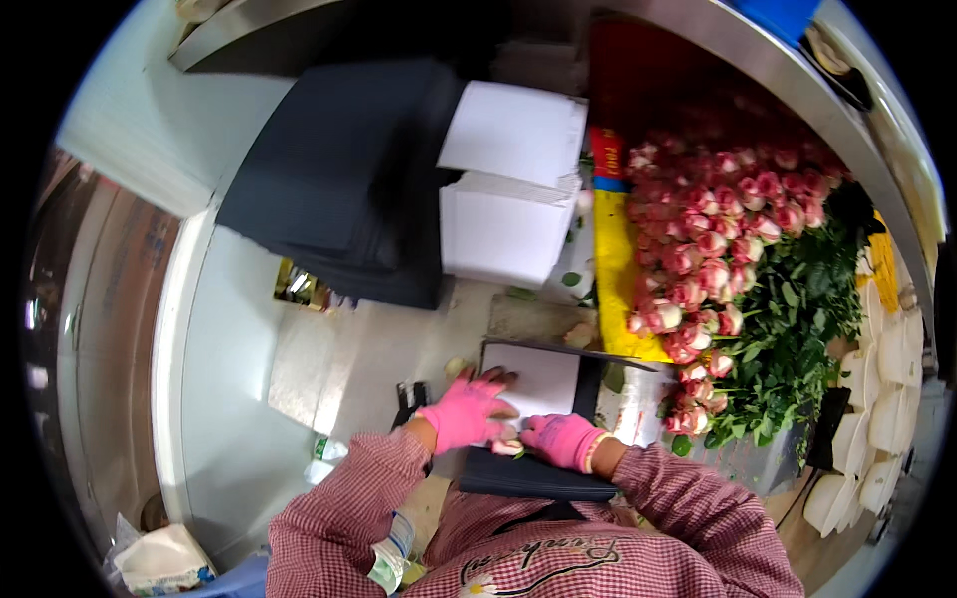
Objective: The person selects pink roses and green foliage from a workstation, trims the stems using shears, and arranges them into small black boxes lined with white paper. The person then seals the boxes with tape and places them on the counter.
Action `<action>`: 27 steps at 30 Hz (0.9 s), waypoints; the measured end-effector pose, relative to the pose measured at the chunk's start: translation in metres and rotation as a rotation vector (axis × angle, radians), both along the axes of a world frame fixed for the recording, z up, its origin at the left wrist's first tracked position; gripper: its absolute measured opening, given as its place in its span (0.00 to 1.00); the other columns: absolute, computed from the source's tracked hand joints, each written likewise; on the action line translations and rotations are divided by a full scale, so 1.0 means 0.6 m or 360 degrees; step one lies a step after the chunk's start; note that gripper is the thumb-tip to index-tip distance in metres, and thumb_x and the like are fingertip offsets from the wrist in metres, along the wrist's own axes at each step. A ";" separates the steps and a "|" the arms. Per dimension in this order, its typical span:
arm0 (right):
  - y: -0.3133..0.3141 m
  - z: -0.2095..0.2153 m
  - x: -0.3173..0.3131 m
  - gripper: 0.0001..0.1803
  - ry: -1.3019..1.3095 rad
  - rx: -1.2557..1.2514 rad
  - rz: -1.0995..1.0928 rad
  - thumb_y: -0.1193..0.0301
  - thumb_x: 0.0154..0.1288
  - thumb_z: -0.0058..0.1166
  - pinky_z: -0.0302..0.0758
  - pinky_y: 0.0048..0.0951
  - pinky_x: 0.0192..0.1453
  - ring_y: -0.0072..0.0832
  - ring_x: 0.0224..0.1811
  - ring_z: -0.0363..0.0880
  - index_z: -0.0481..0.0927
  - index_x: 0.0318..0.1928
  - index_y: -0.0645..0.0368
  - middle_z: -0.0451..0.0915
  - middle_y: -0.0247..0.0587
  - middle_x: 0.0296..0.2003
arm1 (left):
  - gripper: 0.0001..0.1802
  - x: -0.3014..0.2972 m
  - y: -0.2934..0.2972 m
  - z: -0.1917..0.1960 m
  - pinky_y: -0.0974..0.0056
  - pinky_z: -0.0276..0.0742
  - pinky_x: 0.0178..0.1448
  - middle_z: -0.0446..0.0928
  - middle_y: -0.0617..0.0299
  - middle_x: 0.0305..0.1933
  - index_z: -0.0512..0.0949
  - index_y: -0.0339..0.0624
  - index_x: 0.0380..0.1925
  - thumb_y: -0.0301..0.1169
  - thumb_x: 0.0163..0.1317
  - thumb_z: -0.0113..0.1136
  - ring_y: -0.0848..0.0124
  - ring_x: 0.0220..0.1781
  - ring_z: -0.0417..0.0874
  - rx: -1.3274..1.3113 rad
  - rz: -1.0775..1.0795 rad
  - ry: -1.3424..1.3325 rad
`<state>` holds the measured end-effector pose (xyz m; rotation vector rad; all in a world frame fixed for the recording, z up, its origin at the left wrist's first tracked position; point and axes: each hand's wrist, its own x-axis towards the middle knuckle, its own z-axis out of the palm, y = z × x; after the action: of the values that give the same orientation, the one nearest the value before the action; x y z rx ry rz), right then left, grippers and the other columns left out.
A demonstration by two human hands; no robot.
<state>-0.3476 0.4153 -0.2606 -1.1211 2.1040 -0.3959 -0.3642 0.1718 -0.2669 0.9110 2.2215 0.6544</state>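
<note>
Both my hands wear pink gloves and work at a white sheet [535, 379] lying on a black board or sheet [588, 387] in front of me. My left hand [465, 410] rests at the sheet's left edge, its fingers apart and slightly blurred. Close to the sheet's lower edge, my right hand [561, 441] has its fingers curled together; what they hold, if anything, is hidden. Between the two hands lies a pale pink rose bloom [507, 447], beside the right fingertips. Whether either hand touches the bloom I cannot tell.
Many pink-and-white roses [713, 249] with green leaves [797, 319] are heaped at the right, beside a yellow and red strip [616, 269]. Stacks of black sheets [329, 169] and white sheets [508, 229] stand at the back. White trays [877, 419] line the far right.
</note>
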 end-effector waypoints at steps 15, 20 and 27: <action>0.557 0.052 -0.053 0.14 0.0794 0.1085 -0.1426 0.71 0.61 0.49 0.80 0.42 0.47 0.44 0.46 0.84 0.82 0.47 0.53 0.83 0.44 0.46 | 0.17 -0.006 0.078 -0.002 0.36 0.28 0.79 0.52 0.46 0.79 0.89 0.56 0.36 0.50 0.50 0.68 0.40 0.81 0.40 -0.0069 0.0392 0.0008; 0.543 0.059 -0.080 0.14 0.0884 0.0934 -0.1117 0.70 0.63 0.50 0.81 0.40 0.45 0.40 0.45 0.84 0.81 0.48 0.50 0.82 0.40 0.44 | 0.16 0.024 0.060 0.013 0.36 0.28 0.79 0.54 0.48 0.79 0.90 0.57 0.33 0.50 0.48 0.69 0.41 0.81 0.42 -0.0077 0.0481 -0.0015; 0.593 0.426 -0.048 0.08 0.0977 -0.1176 -0.2360 0.78 0.68 0.51 0.77 0.31 0.42 0.30 0.37 0.80 0.80 0.45 0.58 0.81 0.40 0.36 | 0.16 0.029 0.047 0.005 0.39 0.33 0.80 0.56 0.49 0.78 0.88 0.56 0.37 0.49 0.52 0.69 0.42 0.81 0.44 -0.0050 0.0418 0.0064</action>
<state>-0.3765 0.7709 -0.0051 0.3609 3.1334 -1.7606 -0.3471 0.2003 -0.2639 0.6263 2.4039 0.7226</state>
